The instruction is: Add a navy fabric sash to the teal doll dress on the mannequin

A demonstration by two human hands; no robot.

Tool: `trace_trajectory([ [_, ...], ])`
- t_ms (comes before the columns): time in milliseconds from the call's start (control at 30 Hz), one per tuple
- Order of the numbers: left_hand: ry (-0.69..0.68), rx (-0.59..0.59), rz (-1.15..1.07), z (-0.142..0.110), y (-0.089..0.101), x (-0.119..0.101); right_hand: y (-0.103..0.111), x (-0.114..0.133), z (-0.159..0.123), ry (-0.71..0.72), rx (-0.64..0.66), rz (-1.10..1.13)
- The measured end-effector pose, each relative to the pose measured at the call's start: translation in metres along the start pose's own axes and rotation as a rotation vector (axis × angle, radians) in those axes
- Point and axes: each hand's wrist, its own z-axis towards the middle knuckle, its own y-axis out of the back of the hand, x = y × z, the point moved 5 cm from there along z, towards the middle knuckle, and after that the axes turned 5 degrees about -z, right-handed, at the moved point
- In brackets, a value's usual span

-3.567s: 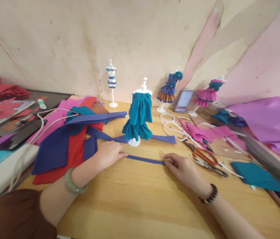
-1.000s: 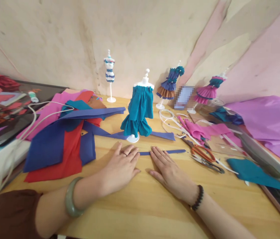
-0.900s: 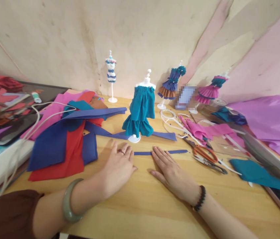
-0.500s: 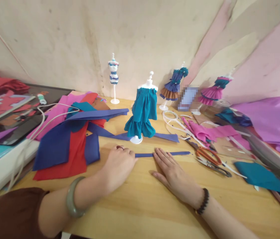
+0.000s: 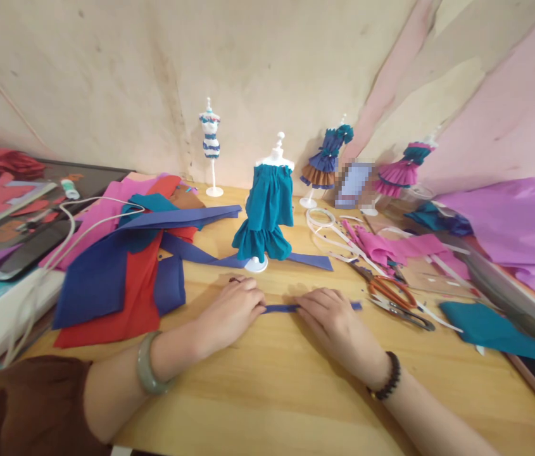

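Note:
A narrow, folded blue fabric strip [image 5: 281,309] lies across the wooden table in front of me. My left hand [image 5: 235,307] is closed on the strip's left part, its fingers bent and the end covered. My right hand [image 5: 331,322] has curled fingers gripping the strip farther right, and a short tail sticks out past it. Just beyond my hands stands a small white dress form [image 5: 277,154], wearing a teal ruffled dress [image 5: 270,199]. Behind its base lies a wider blue strip [image 5: 312,261].
Blue, red and pink cloth pieces [image 5: 94,285] are heaped on the left near a white cable. Orange-handled scissors [image 5: 393,290], dark snips [image 5: 407,313] and a teal cloth [image 5: 480,326] lie right. More dress forms [image 5: 213,168] stand along the wall. Purple cloth [image 5: 514,231] covers the right side.
My right hand has gone from lying flat with fingers stretched to curled around the strip. The strip has come slightly nearer me, and the view has shifted a little.

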Motion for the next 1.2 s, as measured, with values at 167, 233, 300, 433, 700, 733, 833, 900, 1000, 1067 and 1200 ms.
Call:
trace_trajectory([
  [167, -0.115, 0.045, 0.046, 0.002, -0.010, 0.001, 0.001, -0.013, -0.001, -0.113, 0.055, 0.141],
  [233, -0.171, 0.041, 0.044, 0.002, -0.014, 0.004, -0.001, -0.014, -0.001, -0.132, 0.088, 0.206],
  [300, -0.200, 0.044, 0.038, 0.001, -0.016, 0.008, -0.003, -0.014, -0.002, -0.142, 0.113, 0.247],
  [433, -0.222, 0.083, 0.043, 0.002, -0.013, 0.012, -0.005, -0.014, -0.003, -0.140, 0.120, 0.268],
  [700, -0.139, 0.132, 0.054, 0.002, -0.001, 0.004, -0.003, -0.010, -0.004, -0.149, 0.134, 0.255],
  [733, -0.137, 0.133, 0.047, 0.002, -0.001, 0.002, -0.001, -0.008, -0.004, -0.135, 0.125, 0.252],
  [833, -0.150, 0.134, 0.012, 0.002, -0.004, -0.001, 0.001, -0.004, -0.005, -0.108, 0.111, 0.266],
  [900, -0.168, 0.130, -0.022, 0.002, -0.007, -0.001, 0.000, -0.003, -0.006, -0.102, 0.111, 0.283],
  [1000, -0.168, 0.129, -0.089, 0.002, -0.008, 0.001, 0.000, -0.005, -0.006, -0.111, 0.113, 0.292],
  [1067, -0.146, 0.141, -0.158, 0.003, -0.006, 0.004, 0.000, -0.006, -0.006, -0.107, 0.143, 0.307],
  [1200, -0.042, 0.198, -0.295, 0.004, 0.000, 0.014, 0.001, -0.010, -0.006, -0.098, 0.231, 0.393],
])
